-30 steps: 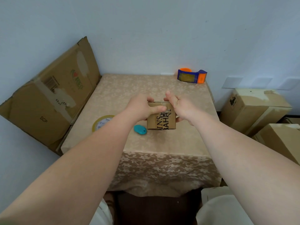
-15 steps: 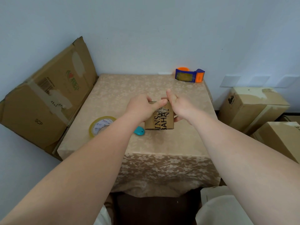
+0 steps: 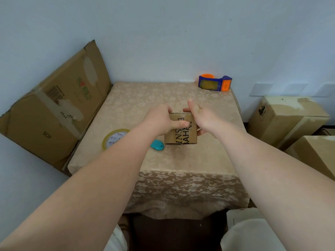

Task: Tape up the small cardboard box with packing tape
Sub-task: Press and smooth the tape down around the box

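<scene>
Since the earlier frame we note the small cardboard box (image 3: pixel 181 132) has tipped so that its printed face now shows more fully toward us, with a further letter visible above the black lettering; the view has also shifted slightly. The left hand (image 3: pixel 159 120) clasps the box's left side, thumb laid across the printed face, fingers curled over the far top edge. The right hand (image 3: pixel 203 118) holds the right side, fingers under and behind the box, index finger raised above the top edge. Both grips are closed on the box, which sits between them near the middle of the table (image 3: pixel 181 160); we cannot tell whether its base touches the tablecloth.

Just below and left of the left grip lies a small teal object (image 3: pixel 157 144), near the box's lower left corner. Further left of that grip lies a roll of packing tape (image 3: pixel 114 138), flat on the table. Well beyond the right grip, at the far edge, stands a blue and orange tape dispenser (image 3: pixel 214 82). A flattened carton (image 3: pixel 54 105) leans on the wall to the left; closed cartons (image 3: pixel 284 118) stand on the floor to the right.
</scene>
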A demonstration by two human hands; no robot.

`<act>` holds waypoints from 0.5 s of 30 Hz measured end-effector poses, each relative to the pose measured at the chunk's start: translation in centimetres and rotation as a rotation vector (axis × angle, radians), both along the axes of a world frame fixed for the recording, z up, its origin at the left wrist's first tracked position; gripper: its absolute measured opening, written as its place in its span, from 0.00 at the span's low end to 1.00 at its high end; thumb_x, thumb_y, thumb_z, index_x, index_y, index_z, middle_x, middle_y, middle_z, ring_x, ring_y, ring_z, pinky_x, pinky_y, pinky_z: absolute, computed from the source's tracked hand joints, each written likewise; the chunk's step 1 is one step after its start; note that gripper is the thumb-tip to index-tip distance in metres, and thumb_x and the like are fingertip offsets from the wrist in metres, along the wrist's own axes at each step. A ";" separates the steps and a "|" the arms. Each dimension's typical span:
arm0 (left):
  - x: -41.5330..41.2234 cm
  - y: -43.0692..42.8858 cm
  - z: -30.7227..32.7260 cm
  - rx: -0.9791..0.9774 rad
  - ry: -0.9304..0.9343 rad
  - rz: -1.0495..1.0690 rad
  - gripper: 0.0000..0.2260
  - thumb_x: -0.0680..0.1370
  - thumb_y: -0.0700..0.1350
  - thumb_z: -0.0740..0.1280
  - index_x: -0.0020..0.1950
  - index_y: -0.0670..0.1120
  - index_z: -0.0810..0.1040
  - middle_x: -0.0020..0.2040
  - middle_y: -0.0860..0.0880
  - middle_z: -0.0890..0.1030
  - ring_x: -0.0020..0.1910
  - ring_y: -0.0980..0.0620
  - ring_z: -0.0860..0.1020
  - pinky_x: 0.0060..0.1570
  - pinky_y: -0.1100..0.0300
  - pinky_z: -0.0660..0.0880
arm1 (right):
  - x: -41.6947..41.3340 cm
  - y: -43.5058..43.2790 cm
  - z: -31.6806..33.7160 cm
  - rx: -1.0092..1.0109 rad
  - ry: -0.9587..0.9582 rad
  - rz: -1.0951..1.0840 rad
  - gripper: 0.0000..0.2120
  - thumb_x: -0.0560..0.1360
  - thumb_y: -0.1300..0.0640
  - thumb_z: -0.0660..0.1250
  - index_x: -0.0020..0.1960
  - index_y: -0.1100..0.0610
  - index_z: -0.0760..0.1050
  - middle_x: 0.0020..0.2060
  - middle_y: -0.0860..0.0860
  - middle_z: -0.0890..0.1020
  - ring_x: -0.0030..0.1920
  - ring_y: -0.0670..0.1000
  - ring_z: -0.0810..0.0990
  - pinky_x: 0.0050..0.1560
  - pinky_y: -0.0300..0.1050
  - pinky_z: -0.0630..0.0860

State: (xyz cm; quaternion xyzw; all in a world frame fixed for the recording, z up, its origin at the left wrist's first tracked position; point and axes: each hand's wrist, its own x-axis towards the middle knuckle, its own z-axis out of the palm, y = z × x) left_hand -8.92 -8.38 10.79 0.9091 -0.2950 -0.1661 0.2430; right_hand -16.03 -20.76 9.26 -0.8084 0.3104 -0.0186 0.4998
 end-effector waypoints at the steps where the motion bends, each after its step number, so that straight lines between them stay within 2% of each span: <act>1: 0.0 0.1 0.1 0.011 0.001 -0.012 0.34 0.65 0.61 0.74 0.64 0.44 0.73 0.54 0.48 0.78 0.55 0.48 0.76 0.49 0.57 0.71 | 0.0 0.1 0.0 -0.004 -0.007 0.003 0.26 0.79 0.40 0.47 0.63 0.53 0.74 0.56 0.55 0.80 0.51 0.58 0.81 0.45 0.53 0.82; 4: 0.2 0.5 0.1 -0.003 0.030 -0.044 0.34 0.64 0.58 0.76 0.65 0.44 0.73 0.57 0.47 0.79 0.55 0.48 0.77 0.54 0.55 0.74 | -0.3 0.1 0.2 -0.016 -0.018 0.017 0.27 0.79 0.38 0.47 0.63 0.53 0.74 0.55 0.55 0.81 0.50 0.58 0.81 0.44 0.54 0.82; 8: 0.6 1.4 -0.5 -0.281 0.328 0.009 0.32 0.68 0.54 0.74 0.69 0.45 0.70 0.62 0.46 0.78 0.58 0.48 0.78 0.57 0.50 0.77 | -1.0 -0.2 0.4 -0.076 -0.049 0.089 0.28 0.75 0.33 0.50 0.57 0.52 0.75 0.46 0.53 0.82 0.48 0.55 0.82 0.43 0.50 0.82; 9: 0.6 1.4 -0.8 -0.335 0.341 0.023 0.31 0.69 0.53 0.74 0.70 0.46 0.70 0.63 0.45 0.78 0.60 0.48 0.77 0.59 0.49 0.77 | -1.1 -0.2 0.3 -0.072 -0.070 0.102 0.26 0.75 0.33 0.51 0.57 0.51 0.75 0.46 0.51 0.82 0.48 0.54 0.82 0.44 0.49 0.81; 11: 0.7 1.5 -1.4 -0.390 0.302 0.015 0.29 0.70 0.50 0.73 0.70 0.46 0.70 0.65 0.45 0.77 0.63 0.48 0.76 0.63 0.48 0.74 | -1.4 -0.2 0.0 -0.085 -0.092 0.131 0.28 0.73 0.33 0.56 0.65 0.49 0.72 0.56 0.51 0.81 0.56 0.53 0.80 0.51 0.51 0.80; 13: 0.7 1.6 -2.3 -0.352 0.247 -0.012 0.31 0.70 0.48 0.74 0.71 0.46 0.69 0.68 0.46 0.75 0.66 0.49 0.74 0.66 0.49 0.71 | -1.6 -0.4 -0.9 -0.177 -0.080 0.186 0.33 0.72 0.35 0.60 0.72 0.50 0.65 0.69 0.51 0.72 0.66 0.53 0.73 0.63 0.54 0.74; 15: 0.4 1.8 -3.6 -0.265 0.206 -0.029 0.34 0.69 0.49 0.75 0.73 0.48 0.67 0.70 0.48 0.73 0.66 0.50 0.73 0.67 0.49 0.70 | -2.0 -0.4 -2.0 -0.241 -0.052 0.237 0.34 0.73 0.39 0.64 0.74 0.51 0.62 0.73 0.51 0.66 0.71 0.53 0.67 0.69 0.51 0.67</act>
